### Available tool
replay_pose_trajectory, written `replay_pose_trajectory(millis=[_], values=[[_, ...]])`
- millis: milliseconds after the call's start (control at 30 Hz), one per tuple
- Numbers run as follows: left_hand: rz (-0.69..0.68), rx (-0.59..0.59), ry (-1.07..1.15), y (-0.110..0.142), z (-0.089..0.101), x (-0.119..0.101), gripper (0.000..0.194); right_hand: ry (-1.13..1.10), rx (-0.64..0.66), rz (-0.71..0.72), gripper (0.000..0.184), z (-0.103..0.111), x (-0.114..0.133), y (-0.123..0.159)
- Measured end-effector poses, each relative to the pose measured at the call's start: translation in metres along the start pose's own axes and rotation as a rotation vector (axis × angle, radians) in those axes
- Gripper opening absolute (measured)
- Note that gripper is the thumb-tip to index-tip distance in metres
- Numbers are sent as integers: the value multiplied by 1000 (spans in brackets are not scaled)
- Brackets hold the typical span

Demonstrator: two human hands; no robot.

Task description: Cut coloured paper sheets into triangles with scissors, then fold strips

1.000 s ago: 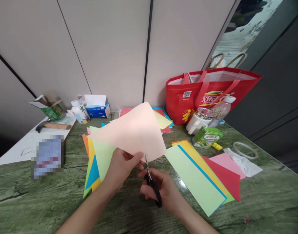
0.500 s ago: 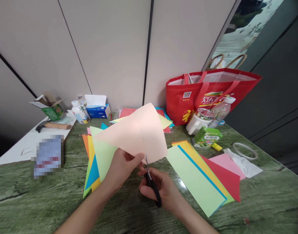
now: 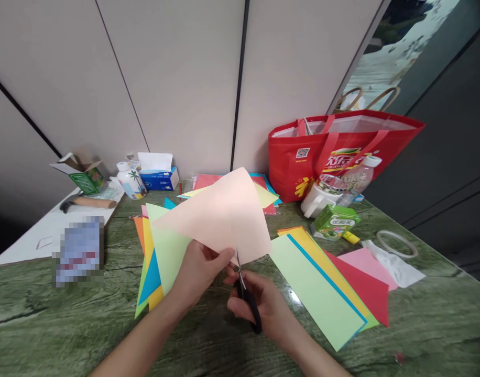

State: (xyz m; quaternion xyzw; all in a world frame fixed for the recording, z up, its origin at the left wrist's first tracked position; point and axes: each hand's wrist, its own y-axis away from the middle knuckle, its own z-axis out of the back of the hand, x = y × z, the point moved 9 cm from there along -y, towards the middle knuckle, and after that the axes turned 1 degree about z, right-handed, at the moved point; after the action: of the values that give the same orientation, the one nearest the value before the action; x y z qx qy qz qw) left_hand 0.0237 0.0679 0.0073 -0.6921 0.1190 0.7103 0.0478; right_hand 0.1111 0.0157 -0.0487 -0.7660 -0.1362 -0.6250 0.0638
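Observation:
A sheet of pale peach paper is held up above the table, curving at its right side. My left hand pinches its lower edge, thumb on top. In my right hand is a pair of scissors with black handles, fingers through the loops. Its blades point up and sit at the paper's lower edge, just right of my left thumb. Part of the blades is hidden by the paper. Under and left of my left hand lie light green sheets with blue, yellow and orange ones.
Stacked green, blue and yellow strips lie at right, beside a red sheet. A red bag, white mug, green carton and tape roll stand beyond. Tissue box, white bottle and a wooden-handled tool are back left.
The scissor blades have moved slightly up along the paper, and show a little further over it. My hands and the paper otherwise stay nearly in place; the view shifts a little.

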Motion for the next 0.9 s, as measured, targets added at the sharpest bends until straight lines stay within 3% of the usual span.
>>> replay_pose_trajectory(millis=[900], values=[[26,24,120,0,-2,1,8,13,-72,-8,29,4,-8,0]])
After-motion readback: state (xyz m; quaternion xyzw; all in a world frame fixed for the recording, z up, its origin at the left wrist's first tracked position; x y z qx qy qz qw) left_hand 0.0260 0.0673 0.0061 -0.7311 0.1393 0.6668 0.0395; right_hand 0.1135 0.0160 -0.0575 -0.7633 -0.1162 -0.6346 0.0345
